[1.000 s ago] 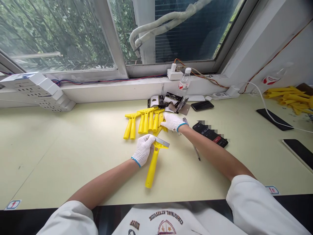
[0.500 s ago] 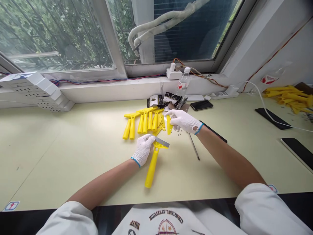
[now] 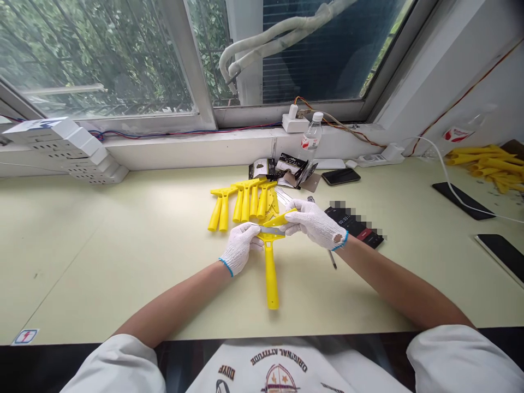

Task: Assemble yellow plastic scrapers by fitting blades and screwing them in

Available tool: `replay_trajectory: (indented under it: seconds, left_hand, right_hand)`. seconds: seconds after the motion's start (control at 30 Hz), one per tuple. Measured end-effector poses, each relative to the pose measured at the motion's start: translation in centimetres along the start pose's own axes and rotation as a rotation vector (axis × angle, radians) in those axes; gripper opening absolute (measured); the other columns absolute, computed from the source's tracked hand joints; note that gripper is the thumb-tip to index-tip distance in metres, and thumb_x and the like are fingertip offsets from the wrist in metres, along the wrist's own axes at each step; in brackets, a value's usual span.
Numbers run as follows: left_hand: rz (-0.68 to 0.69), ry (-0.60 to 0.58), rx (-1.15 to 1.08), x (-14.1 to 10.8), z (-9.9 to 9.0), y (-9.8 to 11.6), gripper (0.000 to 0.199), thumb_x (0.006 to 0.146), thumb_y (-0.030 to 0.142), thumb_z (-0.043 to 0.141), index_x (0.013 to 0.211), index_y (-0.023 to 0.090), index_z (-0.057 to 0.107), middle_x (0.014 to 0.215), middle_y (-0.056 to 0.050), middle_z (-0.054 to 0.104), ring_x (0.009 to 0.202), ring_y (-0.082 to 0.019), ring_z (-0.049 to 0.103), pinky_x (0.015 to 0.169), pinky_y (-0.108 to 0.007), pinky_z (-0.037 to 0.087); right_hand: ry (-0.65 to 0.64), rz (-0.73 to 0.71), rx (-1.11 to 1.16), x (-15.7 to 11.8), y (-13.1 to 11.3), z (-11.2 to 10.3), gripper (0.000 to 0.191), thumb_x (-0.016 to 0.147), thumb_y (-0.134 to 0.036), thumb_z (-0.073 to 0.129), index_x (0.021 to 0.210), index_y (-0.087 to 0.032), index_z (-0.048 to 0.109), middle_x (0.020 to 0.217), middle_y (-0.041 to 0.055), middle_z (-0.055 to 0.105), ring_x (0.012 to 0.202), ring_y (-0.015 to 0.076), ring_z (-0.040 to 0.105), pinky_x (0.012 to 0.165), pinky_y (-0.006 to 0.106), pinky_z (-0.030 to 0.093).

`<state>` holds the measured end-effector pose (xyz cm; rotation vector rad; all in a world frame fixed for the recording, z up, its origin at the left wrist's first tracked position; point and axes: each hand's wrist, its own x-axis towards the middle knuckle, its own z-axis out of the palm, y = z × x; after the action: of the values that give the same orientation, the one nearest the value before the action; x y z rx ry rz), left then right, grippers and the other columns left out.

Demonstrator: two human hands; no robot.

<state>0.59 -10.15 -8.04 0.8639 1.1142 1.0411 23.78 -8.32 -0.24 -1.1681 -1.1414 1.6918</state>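
My left hand (image 3: 240, 246), in a white knit glove, grips the head of a yellow scraper (image 3: 271, 275) at its left end. The scraper's handle points toward me, and a grey metal blade (image 3: 271, 231) lies across its head. My gloved right hand (image 3: 313, 221) pinches a flat yellow plate (image 3: 280, 218) just above the blade, its fingers close to the right end of the head. Beyond my hands lie several more yellow scrapers (image 3: 244, 199) and loose yellow plates (image 3: 272, 203). A screwdriver (image 3: 332, 259) is partly hidden under my right hand.
Opened black-and-white small boxes (image 3: 290, 166) and a plastic bottle (image 3: 311, 136) stand at the back. Right of centre are a lit phone (image 3: 360, 226) and a dark phone (image 3: 341, 176). More yellow handles (image 3: 487, 164) are piled far right; white boxes (image 3: 65, 147) stack at left.
My right hand has brought the yellow plate from beside the pile down to the scraper's head. The scraper has turned more upright in my left hand. The phone's screen is now visible.
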Motion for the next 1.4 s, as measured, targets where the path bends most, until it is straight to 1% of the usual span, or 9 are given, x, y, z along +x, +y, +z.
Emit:
replay_trajectory:
  seconds: [0.17, 0.23, 0.37, 0.5, 0.63, 0.83, 1.13, 1.27, 1.4]
  left_hand:
    - [-0.023, -0.009, -0.042, -0.1, -0.1, 0.2, 0.025, 0.081, 0.037, 0.081, 0.089, 0.016, 0.071, 0.078, -0.004, 0.072, 0.060, -0.016, 0.070, 0.055, -0.027, 0.058]
    - [-0.035, -0.009, -0.060, -0.1, -0.1, 0.2, 0.026, 0.080, 0.037, 0.082, 0.089, 0.016, 0.069, 0.080, -0.004, 0.073, 0.062, -0.016, 0.071, 0.057, -0.027, 0.060]
    - [-0.051, -0.014, -0.084, -0.2, -0.2, 0.3, 0.028, 0.078, 0.036, 0.084, 0.086, 0.017, 0.065, 0.083, -0.006, 0.075, 0.063, -0.016, 0.073, 0.063, -0.028, 0.062]
    - [-0.055, -0.036, -0.087, -0.3, -0.2, 0.5, 0.028, 0.078, 0.036, 0.083, 0.089, 0.017, 0.065, 0.087, -0.007, 0.077, 0.065, -0.016, 0.074, 0.064, -0.029, 0.063]
    - [-0.068, -0.061, -0.085, -0.5, -0.2, 0.8, 0.029, 0.078, 0.035, 0.084, 0.091, 0.018, 0.066, 0.092, -0.007, 0.077, 0.066, -0.016, 0.075, 0.065, -0.029, 0.064]
    - [-0.115, -0.123, -0.103, -0.3, -0.4, 1.1, 0.031, 0.077, 0.036, 0.084, 0.091, 0.019, 0.062, 0.084, -0.006, 0.076, 0.067, -0.018, 0.077, 0.064, -0.030, 0.065]
    - [-0.205, -0.186, -0.114, -0.4, -0.4, 1.9, 0.026, 0.079, 0.030, 0.081, 0.084, 0.020, 0.057, 0.087, -0.008, 0.078, 0.069, -0.018, 0.077, 0.066, -0.029, 0.065]
    - [-0.240, -0.203, -0.118, -0.2, -0.6, 2.1, 0.030, 0.077, 0.030, 0.082, 0.084, 0.020, 0.055, 0.091, -0.009, 0.078, 0.070, -0.020, 0.078, 0.065, -0.030, 0.065]
    - [-0.251, -0.284, -0.113, 0.0, -1.0, 2.1, 0.036, 0.077, 0.032, 0.087, 0.083, 0.020, 0.053, 0.098, -0.012, 0.079, 0.074, -0.022, 0.080, 0.067, -0.031, 0.065]
  right_hand:
    - [0.034, -0.038, -0.062, -0.4, -0.2, -0.1, 0.031, 0.076, -0.033, 0.086, 0.087, -0.021, 0.059, 0.083, 0.0042, 0.075, 0.080, 0.0241, 0.080, 0.066, 0.031, 0.063]
    - [0.066, -0.125, -0.206, -0.6, -0.3, -0.3, 0.026, 0.081, -0.038, 0.082, 0.089, -0.020, 0.065, 0.088, 0.0051, 0.075, 0.082, 0.0233, 0.078, 0.064, 0.030, 0.059]
    - [0.082, -0.313, -0.512, -0.5, -0.1, -0.7, 0.021, 0.088, -0.040, 0.077, 0.089, -0.019, 0.076, 0.090, 0.0030, 0.073, 0.082, 0.0179, 0.066, 0.071, 0.029, 0.053]
    - [0.026, -0.284, -0.506, -0.2, 0.7, -0.5, 0.016, 0.087, -0.035, 0.075, 0.091, -0.020, 0.072, 0.079, -0.0006, 0.068, 0.071, 0.0151, 0.060, 0.066, 0.029, 0.047]
    - [-0.014, -0.208, -0.529, -0.2, 0.9, -0.2, 0.011, 0.088, -0.030, 0.065, 0.084, -0.020, 0.069, 0.074, 0.0008, 0.069, 0.069, 0.0171, 0.064, 0.064, 0.029, 0.048]
    - [0.065, -0.386, -0.891, -0.1, 1.0, -0.2, 0.020, 0.092, -0.030, 0.062, 0.092, -0.022, 0.080, 0.089, 0.0026, 0.079, 0.083, 0.0206, 0.068, 0.077, 0.033, 0.051]
    - [0.049, -0.302, -0.905, -0.5, 0.8, -0.3, 0.012, 0.087, -0.030, 0.068, 0.085, -0.022, 0.077, 0.082, 0.0019, 0.077, 0.076, 0.0198, 0.069, 0.070, 0.032, 0.052]
    - [-0.040, -0.317, -0.850, -0.5, 0.6, -0.6, 0.011, 0.088, -0.030, 0.069, 0.088, -0.022, 0.076, 0.085, 0.0021, 0.078, 0.080, 0.0203, 0.072, 0.073, 0.032, 0.054]
    - [-0.105, -0.316, -0.842, 0.0, 1.1, -1.1, 0.013, 0.091, -0.032, 0.068, 0.092, -0.022, 0.075, 0.086, 0.0026, 0.077, 0.080, 0.0201, 0.071, 0.074, 0.033, 0.055]
